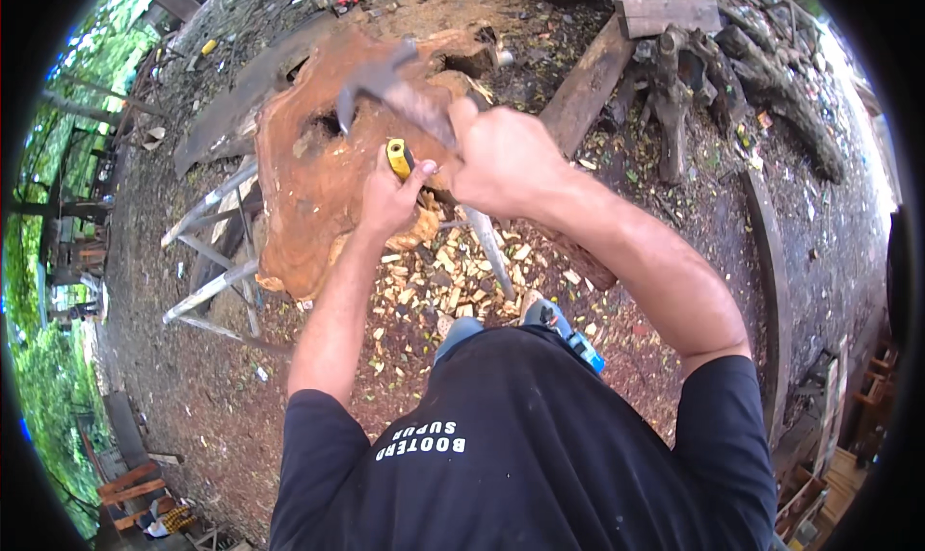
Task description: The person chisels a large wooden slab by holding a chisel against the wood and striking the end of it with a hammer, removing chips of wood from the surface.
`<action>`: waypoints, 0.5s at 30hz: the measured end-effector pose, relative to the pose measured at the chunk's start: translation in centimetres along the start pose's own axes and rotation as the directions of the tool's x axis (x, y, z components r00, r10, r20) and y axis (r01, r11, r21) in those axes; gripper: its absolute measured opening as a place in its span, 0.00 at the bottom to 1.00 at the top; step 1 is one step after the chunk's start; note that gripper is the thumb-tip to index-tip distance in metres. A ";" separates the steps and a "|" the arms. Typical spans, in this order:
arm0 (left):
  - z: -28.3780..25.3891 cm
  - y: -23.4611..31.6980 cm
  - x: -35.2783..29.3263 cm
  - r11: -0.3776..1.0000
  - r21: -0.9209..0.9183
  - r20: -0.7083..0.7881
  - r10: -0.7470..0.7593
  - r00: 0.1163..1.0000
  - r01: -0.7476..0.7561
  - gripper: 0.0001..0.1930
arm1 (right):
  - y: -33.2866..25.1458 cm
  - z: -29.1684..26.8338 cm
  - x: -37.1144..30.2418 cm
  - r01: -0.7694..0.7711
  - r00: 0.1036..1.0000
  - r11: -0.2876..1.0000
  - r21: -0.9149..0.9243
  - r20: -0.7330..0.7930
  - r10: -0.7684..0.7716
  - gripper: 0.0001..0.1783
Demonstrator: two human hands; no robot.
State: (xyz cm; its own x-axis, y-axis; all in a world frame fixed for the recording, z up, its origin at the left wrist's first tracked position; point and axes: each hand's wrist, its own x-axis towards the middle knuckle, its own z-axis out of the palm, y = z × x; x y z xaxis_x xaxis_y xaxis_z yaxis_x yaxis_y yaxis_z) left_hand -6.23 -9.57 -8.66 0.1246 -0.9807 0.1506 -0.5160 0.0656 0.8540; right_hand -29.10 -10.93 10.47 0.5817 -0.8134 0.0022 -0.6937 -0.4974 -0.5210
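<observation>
A large reddish-brown slab of wood point(301, 199) with an irregular edge and natural hollows lies in front of me. My left hand point(390, 204) is closed around a chisel point(396, 153) with a yellow and black handle, held at the slab's near edge. Its blade is hidden below the hand. My right hand point(509, 156) grips the wooden handle of a claw hammer point(381, 77). The hammer's head, smeared by motion, appears above and beyond the chisel, apart from its handle end.
Metal legs point(214, 286) support the slab. Pale wood chips point(453, 274) cover the ground near my feet. Rough logs point(672, 108) and a thick plank point(590, 84) stand at the far right. A long beam point(768, 291) lies along the right side.
</observation>
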 end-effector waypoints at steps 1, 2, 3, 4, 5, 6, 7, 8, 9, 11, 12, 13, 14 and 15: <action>-0.3 -0.2 -0.1 1.000 0.000 -0.006 -0.005 1.000 0.005 0.24 | -1.2 -1.7 -0.4 0.051 0.992 0.998 0.028 -0.121 -0.047 0.19; -0.3 -0.1 -0.3 0.998 -0.055 0.016 0.020 1.000 -0.020 0.22 | -2.0 -3.1 -1.0 0.097 0.967 0.994 0.050 -0.243 -0.083 0.18; -0.4 -0.1 -0.5 0.993 -0.110 0.036 0.046 0.998 -0.042 0.21 | -2.4 -3.3 -1.3 0.097 0.968 0.994 0.049 -0.239 -0.082 0.18; -0.4 0.1 -0.4 0.993 -0.112 0.038 0.047 0.998 -0.042 0.21 | -2.6 -3.5 -1.4 0.223 0.888 0.972 0.072 -0.425 -0.173 0.19; -0.6 0.3 -0.4 0.999 0.020 0.085 0.039 0.996 -0.041 0.21 | -2.8 -3.5 -1.4 0.350 0.765 0.934 0.068 -0.596 -0.243 0.19; -0.7 0.5 -0.4 0.987 0.153 0.129 0.026 0.991 -0.046 0.21 | -2.4 -1.4 -1.3 0.386 0.706 0.922 0.016 -0.649 -0.284 0.19; -1.0 0.8 -0.4 0.957 0.284 0.165 0.005 0.986 -0.053 0.21 | -1.3 1.4 -1.4 0.330 0.800 0.944 0.016 -0.536 -0.270 0.20; -0.9 1.3 -0.5 0.973 0.228 0.095 0.004 0.995 -0.025 0.21 | 0.0 3.5 -1.2 0.107 0.980 0.994 -0.003 -0.167 -0.106 0.22; -0.4 2.1 -0.6 0.986 0.165 0.034 0.008 0.999 -0.013 0.21 | 2.2 5.5 -1.1 0.050 0.999 0.997 -0.061 -0.017 -0.051 0.23; -0.4 2.0 -0.6 0.980 0.196 -0.011 0.042 0.999 -0.039 0.22 | 2.3 4.9 -0.1 0.026 0.991 0.991 -0.130 0.132 -0.009 0.24; -0.5 1.9 -0.1 0.996 0.094 0.015 -0.003 1.000 0.001 0.22 | 2.7 4.2 0.2 -0.002 0.996 0.995 -0.099 0.093 0.011 0.24; -0.5 1.8 -1.1 0.998 -0.011 0.065 -0.058 0.996 0.059 0.22 | 1.7 3.1 -0.6 -0.046 0.996 0.997 -0.058 0.068 0.050 0.23; -0.7 1.6 -1.0 0.998 -0.036 0.057 -0.057 0.997 0.060 0.21 | 0.9 1.9 -0.3 -0.017 1.000 0.996 -0.092 0.017 0.019 0.21; -0.7 1.4 -1.0 0.998 -0.036 0.051 -0.053 0.997 0.054 0.21 | 0.1 0.3 -0.4 0.027 0.994 0.999 -0.036 -0.103 -0.031 0.20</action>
State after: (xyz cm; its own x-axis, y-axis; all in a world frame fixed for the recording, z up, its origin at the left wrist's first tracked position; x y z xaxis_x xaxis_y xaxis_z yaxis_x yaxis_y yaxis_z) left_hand -6.52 -8.43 -7.28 0.1081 -0.9909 0.0799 -0.4773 0.0187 0.8785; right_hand -29.26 -10.61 10.13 0.5561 -0.8243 0.1063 -0.6923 -0.5302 -0.4895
